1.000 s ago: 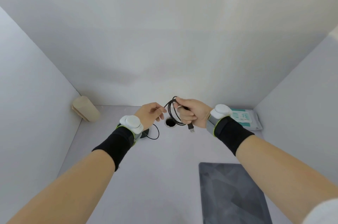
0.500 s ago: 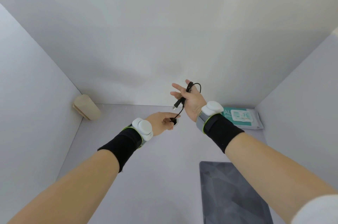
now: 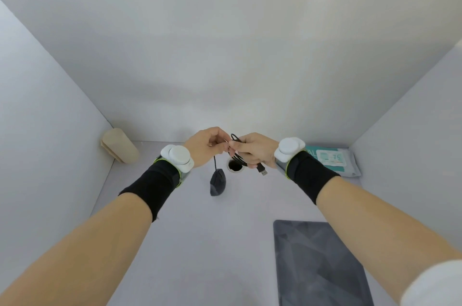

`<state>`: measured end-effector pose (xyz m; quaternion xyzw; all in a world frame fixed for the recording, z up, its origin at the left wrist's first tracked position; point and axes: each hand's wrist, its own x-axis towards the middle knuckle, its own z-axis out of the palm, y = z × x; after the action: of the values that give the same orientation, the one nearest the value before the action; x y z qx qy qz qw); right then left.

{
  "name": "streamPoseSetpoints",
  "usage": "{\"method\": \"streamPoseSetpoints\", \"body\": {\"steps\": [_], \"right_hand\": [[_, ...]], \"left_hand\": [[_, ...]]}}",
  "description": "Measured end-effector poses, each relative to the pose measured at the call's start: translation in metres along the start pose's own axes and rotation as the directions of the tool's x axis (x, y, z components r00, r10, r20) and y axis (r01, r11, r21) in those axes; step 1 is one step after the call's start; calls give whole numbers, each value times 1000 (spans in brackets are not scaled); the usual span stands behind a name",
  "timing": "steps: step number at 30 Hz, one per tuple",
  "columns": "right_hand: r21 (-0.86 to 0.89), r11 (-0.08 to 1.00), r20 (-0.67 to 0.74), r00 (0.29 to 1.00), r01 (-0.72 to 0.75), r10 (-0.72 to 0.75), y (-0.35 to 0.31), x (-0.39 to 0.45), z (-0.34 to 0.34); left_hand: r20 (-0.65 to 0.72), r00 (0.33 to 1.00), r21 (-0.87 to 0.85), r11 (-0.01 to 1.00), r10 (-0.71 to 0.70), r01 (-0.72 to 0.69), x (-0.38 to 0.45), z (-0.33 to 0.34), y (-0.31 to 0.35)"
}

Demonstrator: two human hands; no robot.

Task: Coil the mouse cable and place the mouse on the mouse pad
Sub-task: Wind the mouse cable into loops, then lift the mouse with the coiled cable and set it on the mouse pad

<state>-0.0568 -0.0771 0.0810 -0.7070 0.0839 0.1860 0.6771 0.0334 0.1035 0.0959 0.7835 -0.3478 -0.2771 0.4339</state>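
The right hand [image 3: 255, 149] is closed around a bundle of coiled mouse cable [image 3: 238, 155], its USB plug [image 3: 262, 170] poking out below the palm, while the left hand [image 3: 206, 147], just beside it, pinches the last free stretch of cable between fingertips. The black mouse [image 3: 218, 182] hangs from that stretch below the left hand, above the counter [image 3: 200, 243]. Coiling looks nearly done; next, I judge, comes winding in the remaining slack, then carrying the mouse toward the person and rightward onto the grey mouse pad [image 3: 317, 263], well apart from both hands.

Black mouse [image 3: 218, 183] dangles by its bundled cable [image 3: 238, 156] (USB plug out), well apart from grey mouse pad [image 3: 317, 263].
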Motion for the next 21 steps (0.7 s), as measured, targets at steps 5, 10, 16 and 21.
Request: {"method": "streamPoseSetpoints", "body": {"steps": [5,10,16,21], "right_hand": [[268,963,84,996,-15,-8,-12,-5,1],[539,838,69,987,86,-146,-40,-12,11],[705,672,-42,959,227,-280,-66,-15,24],[769,555,-192,943,317,-272,-66,-17,39]], "left_hand": [[-23,999,-94,995,-34,31,-5,-6,-6],[-34,990,-1,991,-134,134,-16,-4,-24],[-105,985,98,984,-137,148,-27,-8,-41],[-88,988,-58,990,-130,125,-45,-4,-41]]}}
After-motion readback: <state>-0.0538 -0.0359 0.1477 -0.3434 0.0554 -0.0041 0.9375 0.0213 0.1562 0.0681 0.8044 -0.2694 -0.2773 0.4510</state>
